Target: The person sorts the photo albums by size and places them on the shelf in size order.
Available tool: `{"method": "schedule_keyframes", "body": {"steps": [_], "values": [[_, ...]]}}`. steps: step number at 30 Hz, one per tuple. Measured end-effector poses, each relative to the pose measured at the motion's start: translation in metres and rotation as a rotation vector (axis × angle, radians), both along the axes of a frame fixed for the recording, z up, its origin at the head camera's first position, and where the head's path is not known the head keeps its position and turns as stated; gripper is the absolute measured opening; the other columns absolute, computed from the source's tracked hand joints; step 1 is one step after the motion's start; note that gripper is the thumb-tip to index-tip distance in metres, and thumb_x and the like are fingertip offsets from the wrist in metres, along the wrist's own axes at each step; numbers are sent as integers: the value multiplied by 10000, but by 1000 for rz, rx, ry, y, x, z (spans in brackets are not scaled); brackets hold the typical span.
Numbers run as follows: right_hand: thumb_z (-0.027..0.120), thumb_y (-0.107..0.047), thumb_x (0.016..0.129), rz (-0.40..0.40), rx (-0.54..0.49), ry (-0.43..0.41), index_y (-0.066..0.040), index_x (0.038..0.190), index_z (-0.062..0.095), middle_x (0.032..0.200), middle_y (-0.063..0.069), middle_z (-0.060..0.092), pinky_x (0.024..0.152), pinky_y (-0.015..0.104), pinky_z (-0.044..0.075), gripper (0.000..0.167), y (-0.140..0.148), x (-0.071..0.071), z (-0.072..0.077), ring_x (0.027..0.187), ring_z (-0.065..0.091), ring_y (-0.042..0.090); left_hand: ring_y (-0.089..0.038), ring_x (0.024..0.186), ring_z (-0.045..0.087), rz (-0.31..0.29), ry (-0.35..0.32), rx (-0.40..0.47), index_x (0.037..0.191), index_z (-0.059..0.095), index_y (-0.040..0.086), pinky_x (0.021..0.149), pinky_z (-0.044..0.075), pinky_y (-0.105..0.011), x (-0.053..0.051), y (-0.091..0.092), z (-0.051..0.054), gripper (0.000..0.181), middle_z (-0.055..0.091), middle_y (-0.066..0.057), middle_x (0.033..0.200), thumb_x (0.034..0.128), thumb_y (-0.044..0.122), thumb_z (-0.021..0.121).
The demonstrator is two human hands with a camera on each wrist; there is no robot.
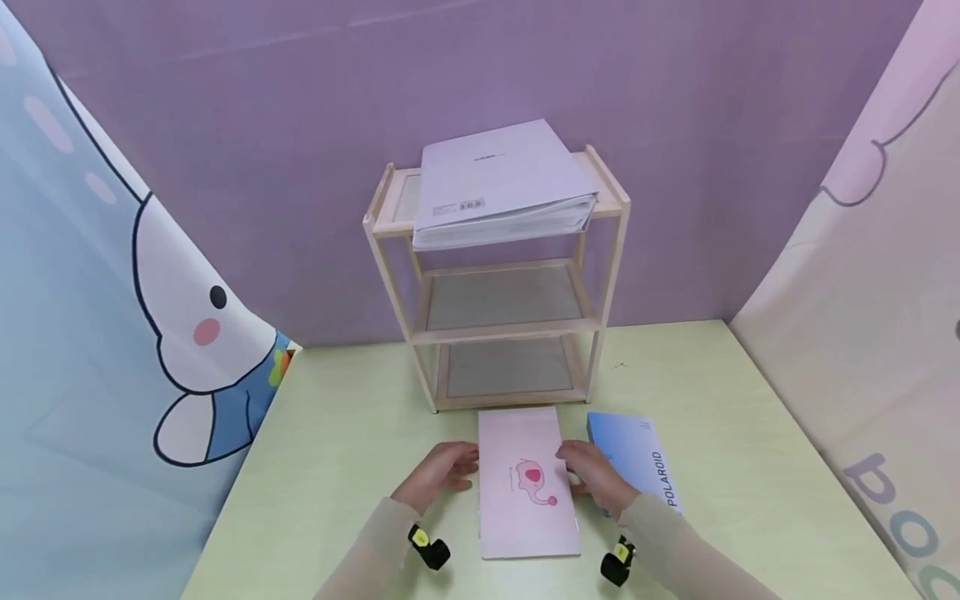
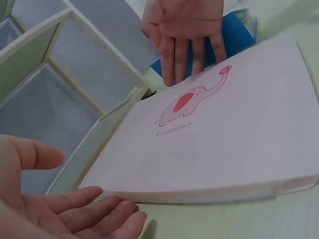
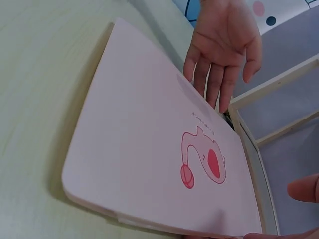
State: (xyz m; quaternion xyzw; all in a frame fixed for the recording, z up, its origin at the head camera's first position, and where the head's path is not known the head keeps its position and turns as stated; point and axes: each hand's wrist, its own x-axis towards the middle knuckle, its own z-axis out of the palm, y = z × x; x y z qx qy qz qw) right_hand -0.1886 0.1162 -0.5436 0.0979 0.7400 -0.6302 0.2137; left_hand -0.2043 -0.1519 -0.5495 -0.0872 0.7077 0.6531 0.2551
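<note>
Wearing beige sleeves (image 1: 367, 552) with small black-and-yellow devices (image 1: 432, 553) at the wrists, a person has both arms over a pale yellow-green counter (image 1: 315, 467). Left hand (image 1: 438, 477) at the left long edge of a pale pink rectangular book (image 1: 525, 517) with rounded corners; grip slack, fingers extended, thumb apart. Right hand (image 1: 600, 477) at the opposite edge, grip likewise unclosed, fingers straight; exact contact hard to tell on either side. Pink book lies on the counter between the two, cover up, red-pink elephant drawing (image 1: 534, 480) showing. Just right of it, partly hidden by the right hand and forearm: a blue rectangular book (image 1: 636, 458) lettered POLAROID. Beyond, just past the pink book's far end: a three-tier pale wooden rack (image 1: 510, 335) with grey panels. On its top tier, a large whitish-lilac thick volume (image 1: 498, 179), skewed, overhanging the front bar. Farthest back, a purple cloth backdrop (image 1: 300, 167).
</note>
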Motion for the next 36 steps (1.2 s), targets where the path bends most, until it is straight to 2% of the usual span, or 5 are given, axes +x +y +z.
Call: {"method": "schedule_keyframes", "body": {"steps": [6, 13, 21, 28, 36], "values": [[476, -224, 944, -47, -43, -29, 85, 1367, 354, 1306, 251, 441, 737, 416, 539, 538, -3, -2, -3, 1079, 476, 347, -194, 928, 626, 75, -83, 89, 1206, 542, -70, 803, 526, -340, -1, -2, -5, 404, 635, -119, 1045, 960, 236, 451], [490, -206, 935, -96, -35, -58, 62, 1354, 380, 1242, 237, 484, 709, 406, 544, 510, -6, -3, -3, 1016, 515, 324, -120, 764, 602, 124, -82, 137, 1096, 575, -89, 681, 493, -230, -7, -3, -12, 310, 655, -78, 908, 921, 156, 501], [494, -216, 935, -95, -12, -40, 64, 1369, 360, 1295, 246, 452, 715, 390, 528, 534, -3, 0, -2, 1084, 488, 362, -92, 668, 538, 73, -36, 71, 1022, 639, -52, 607, 460, -188, -14, 1, -14, 231, 618, -33, 793, 929, 138, 549], [491, -227, 939, -93, -11, -20, 55, 1371, 362, 1304, 239, 447, 704, 378, 519, 531, -4, 0, -1, 1070, 494, 348, -122, 645, 478, 28, 87, -27, 983, 650, -76, 604, 418, -220, -14, 4, -15, 219, 553, -28, 735, 903, 121, 597], [473, -223, 956, -90, -26, 3, 56, 1340, 378, 1279, 241, 451, 693, 379, 513, 485, -5, 4, -2, 1078, 494, 358, -132, 778, 596, 47, 139, -89, 1114, 610, -115, 712, 523, -285, -9, 9, -24, 313, 678, -77, 912, 870, 77, 650]]}}
